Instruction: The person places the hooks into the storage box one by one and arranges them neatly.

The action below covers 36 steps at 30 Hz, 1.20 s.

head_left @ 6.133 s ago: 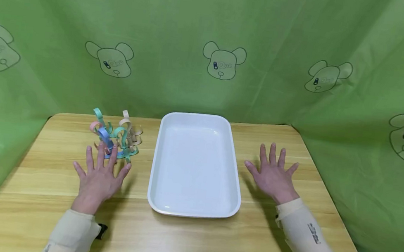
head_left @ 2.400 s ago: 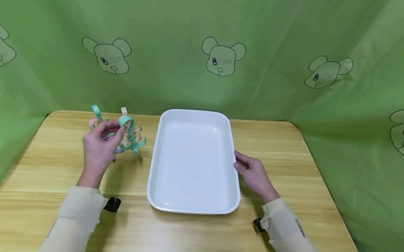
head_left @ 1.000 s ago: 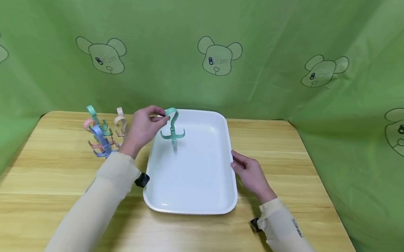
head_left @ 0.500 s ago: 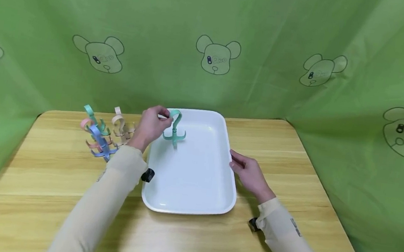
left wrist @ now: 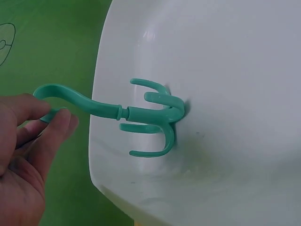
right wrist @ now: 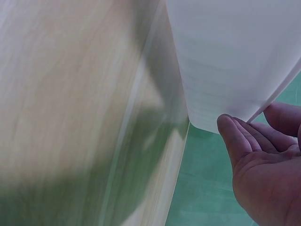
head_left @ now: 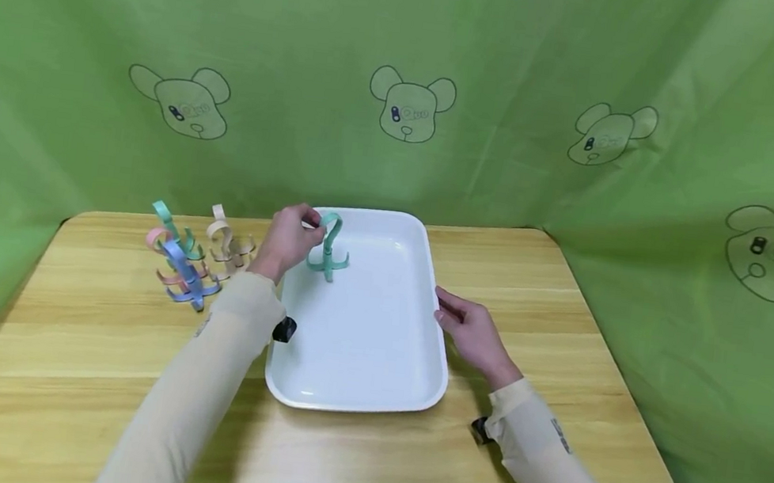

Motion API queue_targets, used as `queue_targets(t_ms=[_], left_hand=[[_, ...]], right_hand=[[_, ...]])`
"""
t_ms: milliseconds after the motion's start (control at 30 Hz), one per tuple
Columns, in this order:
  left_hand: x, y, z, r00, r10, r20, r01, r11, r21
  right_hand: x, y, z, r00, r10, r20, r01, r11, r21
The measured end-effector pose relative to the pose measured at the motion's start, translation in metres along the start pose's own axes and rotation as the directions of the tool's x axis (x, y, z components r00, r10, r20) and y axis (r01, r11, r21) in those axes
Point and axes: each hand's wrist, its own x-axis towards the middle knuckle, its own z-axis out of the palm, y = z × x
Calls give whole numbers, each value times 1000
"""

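head: high, facing forward and down over the whole table (head_left: 93,367) | left wrist: close behind the left hand (left wrist: 23,155), facing the white tray (left wrist: 225,56) | right wrist: very near the tray's rim, beside the right hand (right wrist: 268,165) | shared: tray

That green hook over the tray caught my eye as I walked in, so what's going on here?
A person's left hand pinches the curved top of a green hook and holds it inside the far end of a white tray, its prongs at or just touching the tray floor. The right hand rests against the tray's right rim. More hooks in pink, blue, green and beige sit in a cluster on the wooden table, left of the tray.
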Motion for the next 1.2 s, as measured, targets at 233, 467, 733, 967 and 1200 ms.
queue_targets(t_ms=[233, 467, 733, 967, 1200], left_hand=[[3, -5, -2, 1000, -16, -10, 16, 999, -43], [1, -4, -1, 999, -36, -21, 35, 997, -69], [3, -4, -1, 999, -19, -33, 19, 1000, -21], [-1, -4, -3, 998, -23, -53, 19, 998, -58], [-14, -5, -15, 995, 17, -97, -27, 994, -101]], right_hand=[[-1, -3, 0, 1000, 1, 6, -1, 1000, -2], [-1, -3, 1, 1000, 11, 3, -11, 1000, 0], [-1, -4, 0, 1000, 22, 2, -22, 1000, 6], [0, -3, 0, 1000, 21, 6, -21, 1000, -5], [1, -1, -1, 1000, 23, 12, -23, 1000, -3]])
